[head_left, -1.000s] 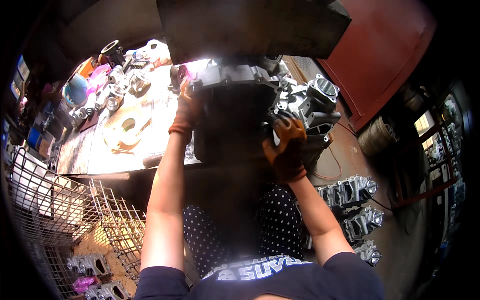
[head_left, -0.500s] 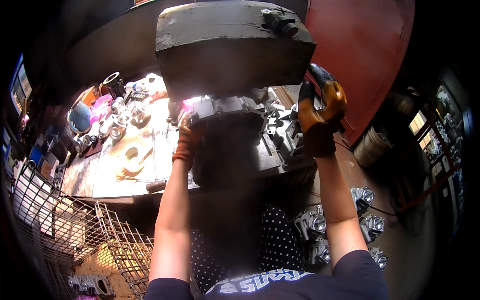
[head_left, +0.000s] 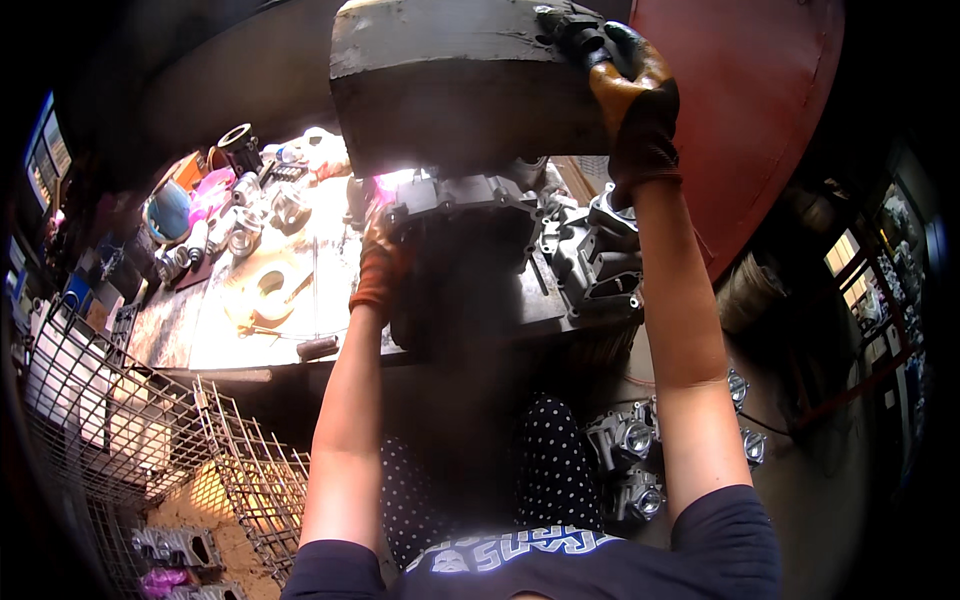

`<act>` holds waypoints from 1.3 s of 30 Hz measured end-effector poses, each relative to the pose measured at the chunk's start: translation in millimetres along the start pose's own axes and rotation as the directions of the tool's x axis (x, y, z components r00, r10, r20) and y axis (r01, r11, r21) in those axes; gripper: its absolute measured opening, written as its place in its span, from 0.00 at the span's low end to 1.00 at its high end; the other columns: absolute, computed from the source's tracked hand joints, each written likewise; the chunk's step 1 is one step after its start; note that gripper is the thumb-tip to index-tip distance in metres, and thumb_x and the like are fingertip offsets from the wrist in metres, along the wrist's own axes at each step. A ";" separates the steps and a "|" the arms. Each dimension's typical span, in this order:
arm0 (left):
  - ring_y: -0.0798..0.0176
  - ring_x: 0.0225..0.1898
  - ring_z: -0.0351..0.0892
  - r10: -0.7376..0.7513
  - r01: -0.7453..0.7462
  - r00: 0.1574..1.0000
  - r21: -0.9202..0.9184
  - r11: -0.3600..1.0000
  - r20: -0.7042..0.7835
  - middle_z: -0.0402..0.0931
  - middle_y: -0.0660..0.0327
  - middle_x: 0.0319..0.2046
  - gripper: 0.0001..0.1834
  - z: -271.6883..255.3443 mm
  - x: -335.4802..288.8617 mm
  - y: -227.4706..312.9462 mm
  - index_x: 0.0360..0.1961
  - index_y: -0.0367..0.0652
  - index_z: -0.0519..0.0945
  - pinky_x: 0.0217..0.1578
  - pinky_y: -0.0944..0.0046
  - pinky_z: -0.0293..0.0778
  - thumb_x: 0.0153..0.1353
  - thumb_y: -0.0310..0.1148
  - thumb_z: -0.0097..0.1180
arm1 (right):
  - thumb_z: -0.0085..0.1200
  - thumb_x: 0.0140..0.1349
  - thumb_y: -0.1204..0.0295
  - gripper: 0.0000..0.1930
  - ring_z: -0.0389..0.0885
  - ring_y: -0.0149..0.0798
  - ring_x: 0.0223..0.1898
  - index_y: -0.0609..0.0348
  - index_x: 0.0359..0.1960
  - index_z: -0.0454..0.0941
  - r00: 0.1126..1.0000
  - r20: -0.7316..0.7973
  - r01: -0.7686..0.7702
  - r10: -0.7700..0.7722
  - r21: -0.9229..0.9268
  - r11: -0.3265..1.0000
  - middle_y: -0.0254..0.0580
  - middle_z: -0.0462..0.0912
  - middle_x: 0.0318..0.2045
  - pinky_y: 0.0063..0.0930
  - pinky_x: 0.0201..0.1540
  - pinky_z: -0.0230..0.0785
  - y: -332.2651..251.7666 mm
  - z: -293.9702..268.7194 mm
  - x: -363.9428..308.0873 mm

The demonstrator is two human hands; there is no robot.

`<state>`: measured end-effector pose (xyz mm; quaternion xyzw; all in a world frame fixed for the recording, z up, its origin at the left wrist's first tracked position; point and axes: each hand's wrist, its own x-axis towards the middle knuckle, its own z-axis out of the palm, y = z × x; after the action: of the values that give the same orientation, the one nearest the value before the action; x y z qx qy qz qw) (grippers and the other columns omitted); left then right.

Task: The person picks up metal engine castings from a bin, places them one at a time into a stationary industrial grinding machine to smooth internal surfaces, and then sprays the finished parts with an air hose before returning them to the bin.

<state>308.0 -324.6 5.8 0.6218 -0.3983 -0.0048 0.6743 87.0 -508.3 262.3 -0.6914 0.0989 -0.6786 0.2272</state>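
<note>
A grey metal casting [head_left: 465, 195] with bolt lugs along its edge stands at the table's near side, below a grey box-like hood. My left hand [head_left: 380, 250], in an orange-brown glove, is closed on the casting's left end; glare and shadow hide part of the fingers. My right hand [head_left: 640, 95], in a yellow and black glove, is raised at the hood's right corner. Its thumb and fingers are apart, close around the end of a small black tool-like object [head_left: 572, 33] on top of the hood. A firm hold on that object does not show.
The hood [head_left: 450, 45] overhangs the table [head_left: 215, 345]. More castings [head_left: 595, 260] lie right of the held one; several machined parts [head_left: 625, 440] stand on the floor. Tape [head_left: 268, 285] and clear cups [head_left: 245, 235] sit left. A wire cage [head_left: 120, 420] is lower left, a red panel [head_left: 740, 100] right.
My right hand has risen from beside the hood's lower right corner to the black object on top. My left hand stays on the casting. The view has shifted slightly.
</note>
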 end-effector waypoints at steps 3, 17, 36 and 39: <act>0.54 0.44 0.76 0.312 -0.158 0.929 0.550 0.820 -0.198 0.76 0.51 0.43 0.24 14.8 -36.0 34.0 0.50 0.38 0.70 0.47 0.60 0.71 0.51 0.30 0.60 | 0.54 0.51 0.79 0.15 0.80 0.37 0.36 0.64 0.43 0.76 0.978 -0.082 0.199 -0.194 0.062 0.978 0.44 0.81 0.35 0.29 0.43 0.71 12.1 -17.4 -19.8; 0.45 0.49 0.72 0.388 -0.140 0.895 0.687 0.713 -0.220 0.74 0.48 0.45 0.22 28.7 -170.6 68.0 0.49 0.36 0.72 0.53 0.50 0.65 0.50 0.30 0.54 | 0.51 0.50 0.53 0.22 0.67 0.52 0.53 0.48 0.45 0.76 0.748 0.662 0.391 -0.043 -0.387 0.835 0.46 0.71 0.50 0.49 0.55 0.58 57.3 27.8 -304.0; 0.61 0.44 0.76 -0.679 0.180 0.713 0.982 -0.065 -0.175 0.78 0.62 0.40 0.12 -138.9 -116.0 19.9 0.42 0.54 0.77 0.45 0.55 0.66 0.58 0.42 0.48 | 0.53 0.51 0.58 0.23 0.62 0.51 0.55 0.44 0.51 0.74 0.718 0.650 0.393 0.248 -0.673 0.626 0.41 0.60 0.60 0.45 0.57 0.57 50.3 56.1 -328.0; 0.56 0.39 0.80 -0.611 0.000 0.790 0.997 -0.077 -0.047 0.80 0.60 0.36 0.08 -151.7 -111.5 2.5 0.36 0.53 0.78 0.35 0.57 0.71 0.53 0.37 0.56 | 0.51 0.52 0.57 0.22 0.61 0.52 0.57 0.46 0.50 0.74 0.678 0.661 0.353 0.322 -0.677 0.646 0.42 0.63 0.59 0.45 0.57 0.57 44.1 58.9 -325.5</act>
<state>313.1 -141.5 -37.5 0.9613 -0.2601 -0.0238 -0.0873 133.2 -391.5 -46.9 -0.9314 0.2682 -0.2352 -0.0727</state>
